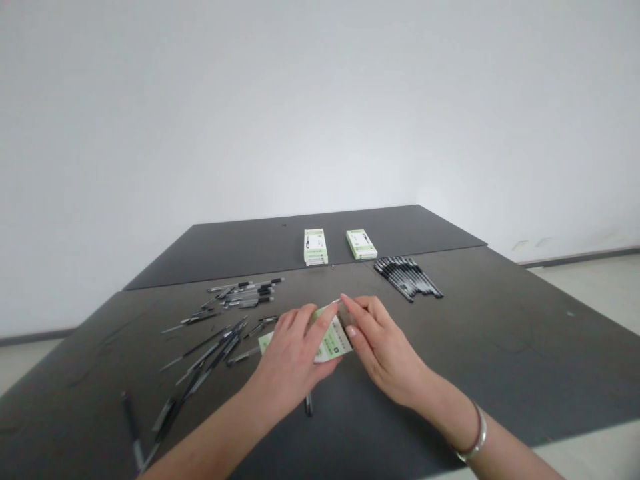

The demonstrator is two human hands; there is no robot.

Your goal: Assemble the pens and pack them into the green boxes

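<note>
A green and white box [333,341] is held tilted over the middle of the dark table. My left hand [295,347] wraps over its top and left side, fingers pressed round it and covering much of its surface. At the box's right end, my right hand [383,343] has its thumb and index finger pinched at the edge. Whatever lies between those fingertips is too small to tell. Beneath the box, one pen [309,404] pokes out on the table.
Loose pens [215,353] lie scattered at the left, with more [245,293] behind them. A fanned row of pens [407,277] lies at the right. At the back are a stack of boxes [315,245] and another box stack [361,244] on the dark table [480,333].
</note>
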